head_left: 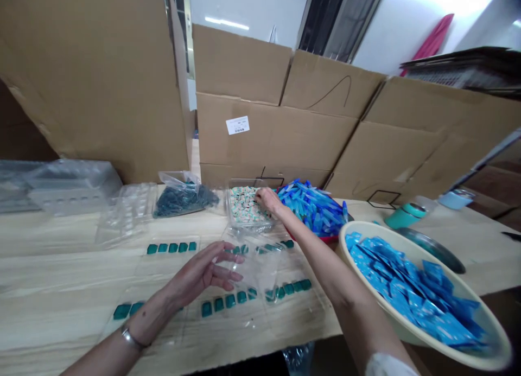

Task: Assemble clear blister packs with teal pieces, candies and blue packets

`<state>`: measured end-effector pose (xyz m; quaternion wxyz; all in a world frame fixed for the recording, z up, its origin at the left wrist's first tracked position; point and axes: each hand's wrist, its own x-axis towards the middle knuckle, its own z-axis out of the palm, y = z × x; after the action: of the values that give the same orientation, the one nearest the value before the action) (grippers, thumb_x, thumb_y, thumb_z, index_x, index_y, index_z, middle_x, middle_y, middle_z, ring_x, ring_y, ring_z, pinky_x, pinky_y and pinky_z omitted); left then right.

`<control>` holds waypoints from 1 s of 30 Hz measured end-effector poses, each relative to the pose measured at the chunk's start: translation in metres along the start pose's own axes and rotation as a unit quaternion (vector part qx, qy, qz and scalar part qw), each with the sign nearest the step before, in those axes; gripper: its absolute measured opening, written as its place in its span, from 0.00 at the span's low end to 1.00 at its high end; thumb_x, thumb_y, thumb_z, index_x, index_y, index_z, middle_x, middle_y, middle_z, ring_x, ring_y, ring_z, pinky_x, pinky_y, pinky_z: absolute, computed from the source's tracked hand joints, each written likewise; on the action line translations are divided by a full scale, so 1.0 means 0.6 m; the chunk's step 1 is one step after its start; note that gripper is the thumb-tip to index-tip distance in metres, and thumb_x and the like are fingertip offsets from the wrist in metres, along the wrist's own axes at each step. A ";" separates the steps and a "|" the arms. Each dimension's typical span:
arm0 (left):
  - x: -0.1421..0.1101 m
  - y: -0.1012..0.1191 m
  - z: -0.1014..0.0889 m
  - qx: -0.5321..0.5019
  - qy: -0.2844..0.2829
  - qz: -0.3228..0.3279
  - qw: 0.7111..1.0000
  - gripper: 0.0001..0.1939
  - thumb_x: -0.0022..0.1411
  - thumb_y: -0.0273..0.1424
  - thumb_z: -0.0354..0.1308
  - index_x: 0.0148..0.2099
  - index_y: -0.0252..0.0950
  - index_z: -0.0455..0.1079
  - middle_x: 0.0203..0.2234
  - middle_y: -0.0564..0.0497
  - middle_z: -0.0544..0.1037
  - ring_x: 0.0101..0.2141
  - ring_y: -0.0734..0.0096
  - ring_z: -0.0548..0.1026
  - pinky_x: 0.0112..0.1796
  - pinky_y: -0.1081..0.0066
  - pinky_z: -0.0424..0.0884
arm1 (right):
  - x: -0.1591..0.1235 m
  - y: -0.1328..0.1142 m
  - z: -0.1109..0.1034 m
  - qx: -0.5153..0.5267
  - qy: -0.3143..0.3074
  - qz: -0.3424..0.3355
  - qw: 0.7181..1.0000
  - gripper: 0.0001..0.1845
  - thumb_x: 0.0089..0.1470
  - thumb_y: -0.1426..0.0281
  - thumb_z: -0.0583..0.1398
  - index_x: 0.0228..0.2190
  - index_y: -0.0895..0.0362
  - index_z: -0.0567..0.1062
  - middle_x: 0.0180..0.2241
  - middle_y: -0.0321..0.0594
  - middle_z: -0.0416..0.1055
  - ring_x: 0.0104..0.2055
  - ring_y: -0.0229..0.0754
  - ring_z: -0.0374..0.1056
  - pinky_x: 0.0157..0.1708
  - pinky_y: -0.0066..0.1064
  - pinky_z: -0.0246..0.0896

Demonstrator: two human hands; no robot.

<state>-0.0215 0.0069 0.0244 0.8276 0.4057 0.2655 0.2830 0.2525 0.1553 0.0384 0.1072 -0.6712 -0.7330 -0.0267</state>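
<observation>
My right hand (pixel 268 200) reaches into a clear plastic box (pixel 249 224) at the back, full of small white and teal pieces (pixel 243 204). Its fingers are curled together among the pieces; what is between them is too small to make out. Over the near middle of the table, my left hand (pixel 214 266) is open, fingers apart and pointing right. Beneath and around it lie clear plastic trays (pixel 254 324) with rows of teal pieces (pixel 230 300). Thin clear plastic (pixel 264 262) lies just right of the left fingertips, and I cannot tell whether they touch it.
A red tray (pixel 329 239) heaped with blue pieces (pixel 313 205) stands beside the box. At right, a cream basin (pixel 411 335) holds blue packets (pixel 411 289). A bag of dark pieces (pixel 181 198) and stacked clear trays (pixel 75 186) sit left. Cardboard (pixel 277 129) walls the back.
</observation>
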 end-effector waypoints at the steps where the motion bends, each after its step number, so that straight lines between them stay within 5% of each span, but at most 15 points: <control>1: -0.002 -0.002 0.000 -0.001 -0.001 -0.001 1.000 0.18 0.63 0.41 0.49 0.49 0.34 0.62 0.44 0.38 0.74 0.35 0.55 0.78 0.29 0.64 0.74 | 0.009 -0.001 0.007 -0.003 -0.004 0.014 1.000 0.11 0.53 0.70 0.56 0.33 0.60 0.78 0.38 0.48 0.76 0.42 0.43 0.69 0.40 0.26 0.58; 8: 0.001 -0.007 0.000 -0.005 -0.005 -0.012 1.000 0.19 0.63 0.42 0.48 0.50 0.35 0.61 0.44 0.37 0.74 0.34 0.54 0.78 0.28 0.65 0.74 | 0.045 0.005 0.041 -0.007 -0.022 0.051 0.998 0.08 0.48 0.71 0.59 0.31 0.59 0.78 0.34 0.45 0.76 0.38 0.41 0.71 0.34 0.24 0.58; 30: 0.009 -0.015 -0.003 -0.002 0.010 -0.036 0.999 0.20 0.62 0.44 0.49 0.49 0.35 0.61 0.43 0.38 0.73 0.32 0.57 0.79 0.27 0.66 0.74 | 0.040 0.014 0.050 0.018 0.024 0.046 0.999 0.08 0.45 0.76 0.57 0.27 0.60 0.78 0.29 0.44 0.76 0.31 0.39 0.69 0.30 0.24 0.55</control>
<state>-0.0166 0.0071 0.0149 0.8354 0.3910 0.2875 0.2581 0.2555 0.1852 0.0131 0.1378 -0.7011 -0.6992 -0.0243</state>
